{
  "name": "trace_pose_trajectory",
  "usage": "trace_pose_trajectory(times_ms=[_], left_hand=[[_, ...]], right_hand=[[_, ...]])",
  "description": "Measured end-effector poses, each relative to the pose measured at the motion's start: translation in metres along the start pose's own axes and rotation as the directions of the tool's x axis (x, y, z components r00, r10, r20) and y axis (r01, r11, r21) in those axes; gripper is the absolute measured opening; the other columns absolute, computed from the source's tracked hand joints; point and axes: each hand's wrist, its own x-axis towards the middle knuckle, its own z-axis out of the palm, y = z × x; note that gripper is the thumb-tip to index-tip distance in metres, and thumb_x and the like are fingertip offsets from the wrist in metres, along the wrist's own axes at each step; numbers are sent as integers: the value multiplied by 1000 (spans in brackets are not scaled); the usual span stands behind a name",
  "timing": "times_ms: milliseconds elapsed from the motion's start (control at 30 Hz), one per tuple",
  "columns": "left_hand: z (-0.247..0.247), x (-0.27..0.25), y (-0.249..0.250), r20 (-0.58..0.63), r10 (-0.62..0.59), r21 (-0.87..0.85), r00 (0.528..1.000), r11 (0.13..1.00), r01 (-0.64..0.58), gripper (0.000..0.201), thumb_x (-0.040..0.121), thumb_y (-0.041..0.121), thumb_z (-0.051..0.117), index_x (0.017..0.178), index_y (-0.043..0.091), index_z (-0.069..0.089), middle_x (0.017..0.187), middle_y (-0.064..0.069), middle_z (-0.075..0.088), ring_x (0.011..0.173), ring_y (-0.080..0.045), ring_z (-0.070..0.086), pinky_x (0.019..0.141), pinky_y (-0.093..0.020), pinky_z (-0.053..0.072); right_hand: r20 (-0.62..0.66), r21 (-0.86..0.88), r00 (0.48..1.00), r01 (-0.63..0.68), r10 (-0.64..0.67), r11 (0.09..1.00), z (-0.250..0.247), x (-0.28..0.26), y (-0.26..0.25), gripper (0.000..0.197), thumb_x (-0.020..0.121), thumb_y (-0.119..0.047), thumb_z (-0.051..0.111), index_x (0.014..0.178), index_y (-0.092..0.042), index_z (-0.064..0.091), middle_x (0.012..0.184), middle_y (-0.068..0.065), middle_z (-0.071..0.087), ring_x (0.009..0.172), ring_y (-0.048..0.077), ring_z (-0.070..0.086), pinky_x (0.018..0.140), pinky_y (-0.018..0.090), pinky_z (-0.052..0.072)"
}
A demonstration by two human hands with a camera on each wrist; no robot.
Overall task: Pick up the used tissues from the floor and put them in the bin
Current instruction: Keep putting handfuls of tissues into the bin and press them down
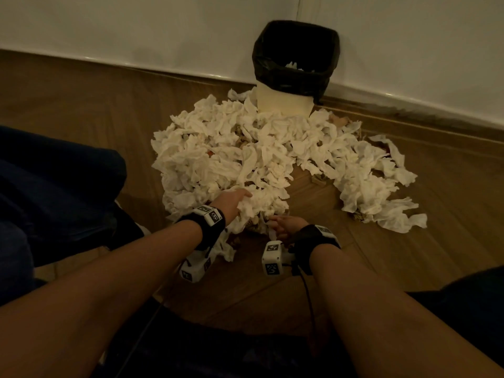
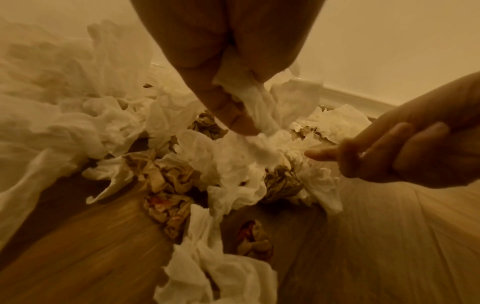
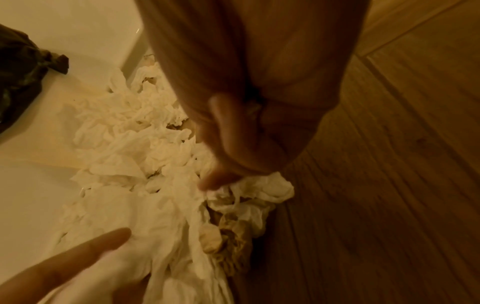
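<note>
A big heap of crumpled white tissues (image 1: pixel 231 154) lies on the wooden floor in front of the bin (image 1: pixel 272 75), which has a black liner and stands against the wall. A few tissues (image 1: pixel 294 65) show inside it. My left hand (image 1: pixel 240 200) grips a bunch of tissues (image 2: pixel 254 107) at the heap's near edge, pinched between thumb and fingers (image 2: pixel 228 111). My right hand (image 1: pixel 278 223) is just to its right, low at the heap's near corner. Its fingers (image 3: pixel 221 179) curl onto a white tissue (image 3: pixel 262 189).
Brownish stained wads (image 2: pixel 168 179) lie under the white tissues. More tissues trail to the right (image 1: pixel 381 192). A dark-trousered leg (image 1: pixel 54 186) is on the left. The white wall (image 1: pixel 136 28) and its skirting run behind. Bare floorboards (image 1: pixel 450 241) stretch to the right.
</note>
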Motion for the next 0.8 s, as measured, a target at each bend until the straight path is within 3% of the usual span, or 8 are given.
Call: trace_pose_trajectory(times_ms=[133, 233, 400, 500, 567, 633, 700, 800], left_hand=[[-5, 3, 1, -104, -15, -52, 994, 999, 10, 23, 93, 11, 48, 112, 12, 62, 124, -9, 59, 116, -26, 54, 87, -27, 40], [-14, 5, 7, -114, -66, 44, 991, 997, 71, 52, 91, 51, 47, 114, 6, 61, 118, -11, 62, 111, -28, 55, 87, -31, 40], [-31, 4, 26, -54, -27, 178, 998, 983, 36, 29, 92, 10, 51, 119, 5, 58, 124, -17, 47, 112, -35, 49, 89, -34, 40], [-44, -2, 48, -104, -79, -142, 991, 988, 64, 29, 89, -5, 42, 110, 12, 54, 126, -14, 38, 104, -34, 51, 82, -34, 43], [-55, -8, 66, -68, -187, -619, 980, 778, 105, 19, 93, 8, 40, 92, 20, 54, 111, -9, 48, 77, -31, 59, 65, -37, 50], [-67, -15, 79, -9, -249, -805, 968, 577, 141, 19, 94, 22, 39, 88, 19, 57, 80, -8, 54, 46, -24, 53, 45, -28, 46], [-79, -19, 90, -67, -193, -743, 979, 664, 80, 26, 95, 25, 41, 81, 14, 59, 59, -7, 47, 33, -19, 43, 36, -19, 37], [-95, -23, 101, -246, -20, -300, 969, 952, -56, 52, 98, 47, 32, 64, 14, 54, 58, -5, 49, 48, -18, 48, 54, -26, 40]], right_hand=[[-101, -17, 995, 2, -4, 1000, -2, -2, -3, 36, 95, -42, 47, 92, -10, 63, 69, 3, 45, 56, 16, 39, 47, 27, 35], [-125, 81, 992, 30, -20, 996, -3, -3, -8, 38, 95, -46, 43, 81, -11, 50, 71, 4, 47, 58, 18, 43, 48, 31, 37], [-54, 293, 996, 86, -73, 952, -1, -21, -29, 20, 93, -12, 34, 79, -12, 49, 56, 1, 34, 46, 12, 24, 45, 24, 24], [-38, 266, 983, 185, -181, 946, 3, -39, -51, 29, 95, 3, 25, 98, -10, 52, 65, 5, 34, 53, 14, 26, 51, 25, 26], [-21, 280, 958, 281, -287, 918, 5, -53, -62, 47, 94, 12, 20, 130, -7, 42, 80, 10, 42, 59, 15, 35, 54, 23, 32], [0, 362, 926, 351, -377, 863, 6, -68, -71, 51, 95, 14, 21, 144, -1, 27, 109, 25, 48, 66, 20, 45, 54, 21, 41], [-2, 443, 901, 391, -435, 807, 5, -82, -78, 49, 98, 9, 26, 146, 0, 22, 134, 33, 40, 72, 24, 53, 48, 19, 51], [-24, 468, 863, 455, -504, 757, 0, -100, -86, 45, 99, 2, 35, 143, 3, 27, 124, 33, 51, 71, 23, 62, 48, 17, 53]])
